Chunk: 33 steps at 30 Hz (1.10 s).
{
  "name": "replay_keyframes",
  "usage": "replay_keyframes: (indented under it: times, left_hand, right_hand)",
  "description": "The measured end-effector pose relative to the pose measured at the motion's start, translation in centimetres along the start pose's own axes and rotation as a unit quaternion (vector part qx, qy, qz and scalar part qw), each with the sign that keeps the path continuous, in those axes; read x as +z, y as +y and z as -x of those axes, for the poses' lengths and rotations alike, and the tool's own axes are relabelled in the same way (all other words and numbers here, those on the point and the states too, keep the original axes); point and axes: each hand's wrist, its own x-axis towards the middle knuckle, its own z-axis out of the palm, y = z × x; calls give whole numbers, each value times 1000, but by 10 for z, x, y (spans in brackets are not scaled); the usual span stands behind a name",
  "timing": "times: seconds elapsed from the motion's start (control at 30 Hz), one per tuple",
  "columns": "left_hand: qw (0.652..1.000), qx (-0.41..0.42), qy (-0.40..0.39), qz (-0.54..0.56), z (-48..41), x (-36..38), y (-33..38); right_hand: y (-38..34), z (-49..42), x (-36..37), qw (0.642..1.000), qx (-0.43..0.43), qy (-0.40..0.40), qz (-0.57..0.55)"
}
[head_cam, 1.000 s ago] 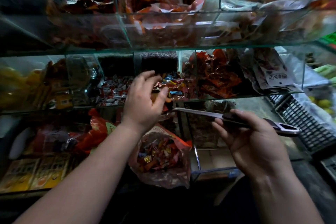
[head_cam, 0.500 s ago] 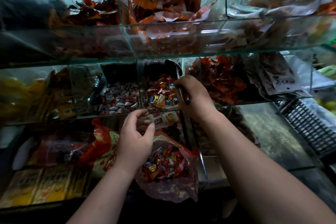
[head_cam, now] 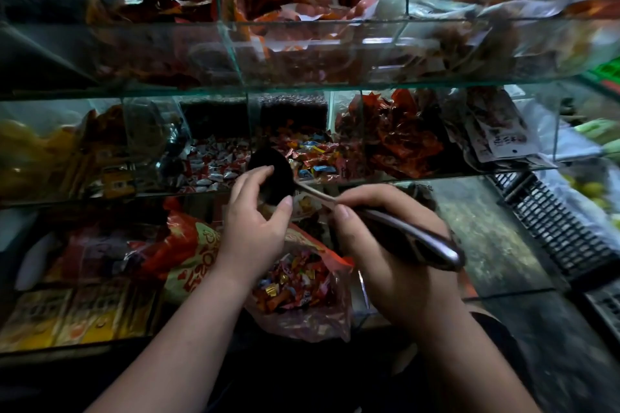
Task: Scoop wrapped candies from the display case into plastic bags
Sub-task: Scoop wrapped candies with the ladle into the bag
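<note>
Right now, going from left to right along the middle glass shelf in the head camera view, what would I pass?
yellow packets → red-and-white candies → mixed colourful candies → red foil packets → pale labelled packets

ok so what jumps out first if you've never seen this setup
The two hands at the centre: the right hand grips a long metal scoop by its handle, with the dark bowl up beside the left hand. Just below them is a plastic bag, already part full. Behind stands the glass display case, its middle compartment heaped with colourful wrapped candies.
</note>
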Motion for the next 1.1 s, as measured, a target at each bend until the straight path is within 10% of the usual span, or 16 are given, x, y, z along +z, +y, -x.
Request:
replay_keyframes:
  times: [0.17, 0.3, 0.6, 0.9, 1.1]
  left_hand:
    - [994, 92, 57, 20, 32, -23, -7]
    - [994, 72, 81, -20, 54, -35, -19]
    - [979, -60, -93, -169, 74, -23, -49]
    - [986, -98, -100, -90, 84, -18, -52]
    - [987, -127, -91, -44, 92, -19, -57]
  right_hand:
    - [6, 6, -33, 970, 224, -91, -38]
    - [-9, 26, -50, 987, 65, -139, 52]
    - [96, 56, 38, 906, 148, -315, 239]
    - [124, 85, 59, 943, 266, -161, 118]
    - [132, 81, 55, 895, 445, -27, -33]
